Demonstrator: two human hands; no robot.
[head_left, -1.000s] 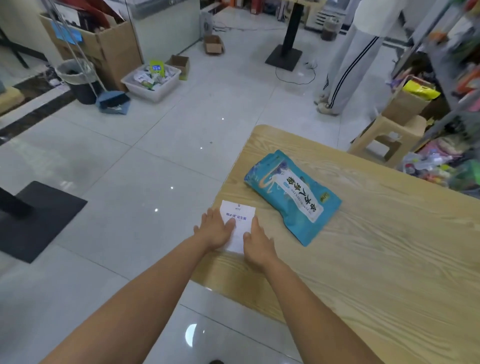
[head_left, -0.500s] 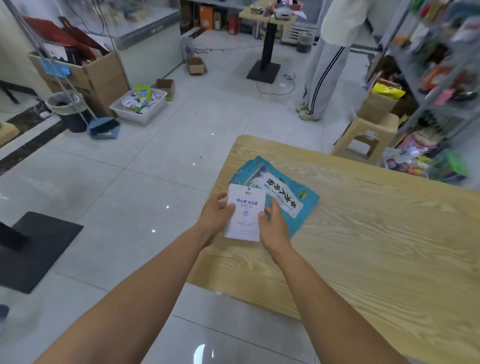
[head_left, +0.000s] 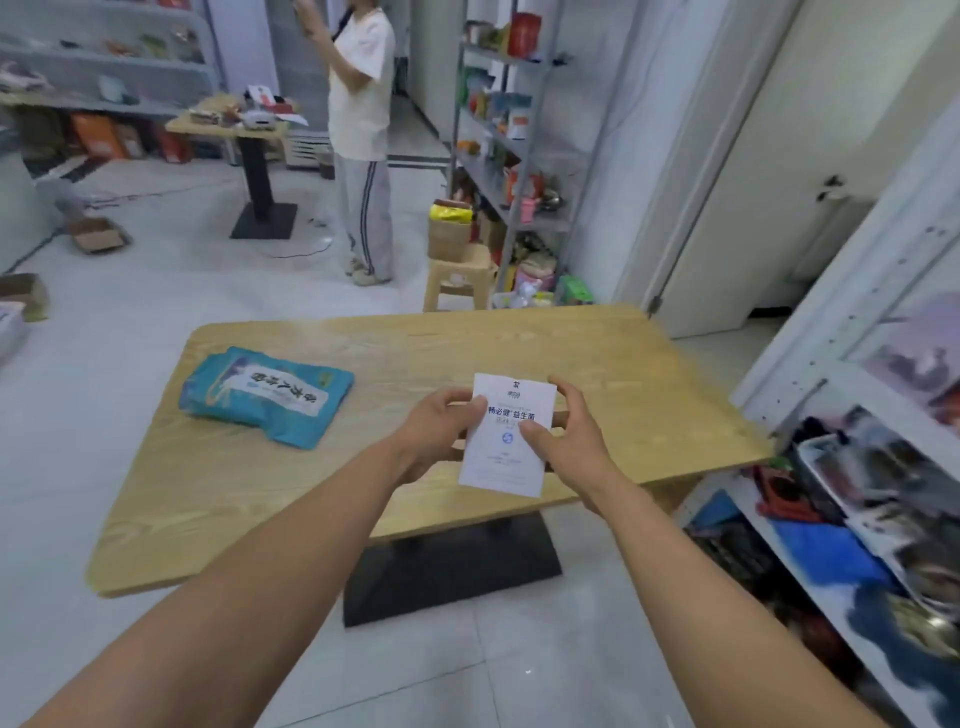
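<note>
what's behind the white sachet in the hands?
The wooden table shows all around the white sachet, which the left hand and right hand hold. Both thumbs lie on its front. The fingers behind it and that patch of table are covered.

A blue bag (head_left: 265, 397) lay flat on the left part of the wooden counter (head_left: 597, 358). Just beyond the counter's far edge stood a tan stool (head_left: 457, 280) carrying a cardboard box (head_left: 448, 240), beside a metal rack (head_left: 511, 156) of goods. Farther behind the counter, a person (head_left: 361, 119) in a pale shirt stood near a small table (head_left: 244, 130). Right of the counter, low shelves (head_left: 857, 525) held clutter.
</note>
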